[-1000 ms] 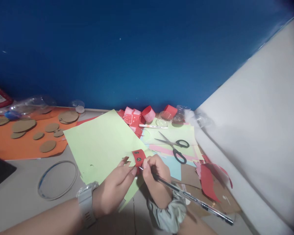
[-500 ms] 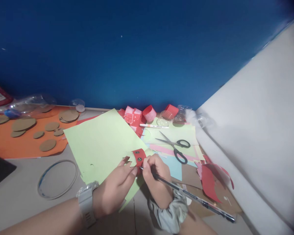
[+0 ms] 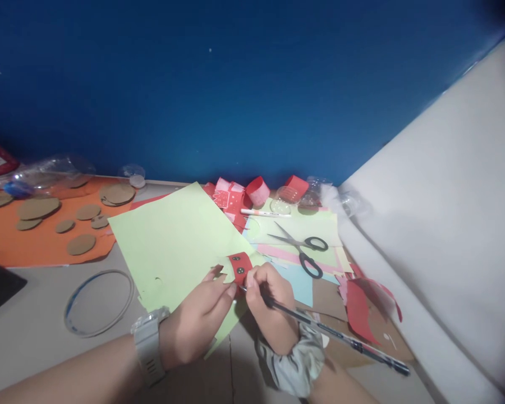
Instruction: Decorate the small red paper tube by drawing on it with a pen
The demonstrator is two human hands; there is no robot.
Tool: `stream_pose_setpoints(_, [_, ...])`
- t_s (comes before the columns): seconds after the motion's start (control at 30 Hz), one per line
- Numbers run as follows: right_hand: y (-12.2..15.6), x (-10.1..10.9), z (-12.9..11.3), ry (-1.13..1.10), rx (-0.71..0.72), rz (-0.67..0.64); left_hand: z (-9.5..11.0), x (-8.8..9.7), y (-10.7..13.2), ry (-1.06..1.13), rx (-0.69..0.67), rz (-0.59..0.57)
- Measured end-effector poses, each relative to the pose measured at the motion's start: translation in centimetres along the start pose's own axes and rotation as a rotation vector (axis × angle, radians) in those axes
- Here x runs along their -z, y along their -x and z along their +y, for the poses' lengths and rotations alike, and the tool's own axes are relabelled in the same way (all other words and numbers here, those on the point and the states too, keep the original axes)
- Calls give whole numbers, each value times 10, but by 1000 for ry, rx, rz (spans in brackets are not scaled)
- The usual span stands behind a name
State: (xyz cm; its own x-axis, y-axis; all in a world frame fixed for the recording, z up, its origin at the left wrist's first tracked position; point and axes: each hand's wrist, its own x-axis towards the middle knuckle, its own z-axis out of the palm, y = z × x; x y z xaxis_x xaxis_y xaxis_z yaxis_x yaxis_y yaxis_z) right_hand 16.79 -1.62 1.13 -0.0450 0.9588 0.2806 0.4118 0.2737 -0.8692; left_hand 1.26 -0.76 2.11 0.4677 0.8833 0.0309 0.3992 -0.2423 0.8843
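Note:
My left hand [image 3: 200,317], with a watch at the wrist, pinches a small red paper piece [image 3: 240,264] that has a jagged pale green edge and two dark eye-like spots. In my right hand [image 3: 273,303] is a long dark pen [image 3: 340,336], its tip touching the red paper near my left fingertips. A grey scrunchie [image 3: 297,362] circles my right wrist. Under both hands lies a large light green sheet [image 3: 172,241]. My fingers cover the lower part of the red piece.
Scissors [image 3: 301,244] lie spread on coloured sheets at right, below a white marker [image 3: 265,213]. Red paper rings [image 3: 257,191] stand by the blue wall. Cardboard discs [image 3: 81,244] rest on orange paper at left, near a clear bottle [image 3: 46,175]. A hoop [image 3: 99,303] lies nearer me.
The view has shifted slightly. Both hands keep their hold, and the pen tip stays at the red paper with its far end swung a little.

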Motion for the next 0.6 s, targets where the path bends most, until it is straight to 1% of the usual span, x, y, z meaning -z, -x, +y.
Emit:
stream_pose_setpoints(0.2, [0,0,-1,-13,-7,38,0,0,1,1,-14,16])
stream_pose_setpoints(0.37, [0,2,0,0,17,-30,1,-1,1,-6,24,26])
stream_pose_setpoints(0.43, [1,2,2,-6,17,-43,2,0,0,-4,19,16])
stream_pose_setpoints(0.6, [2,1,5,-26,-13,-6,3,0,0,13,28,-21])
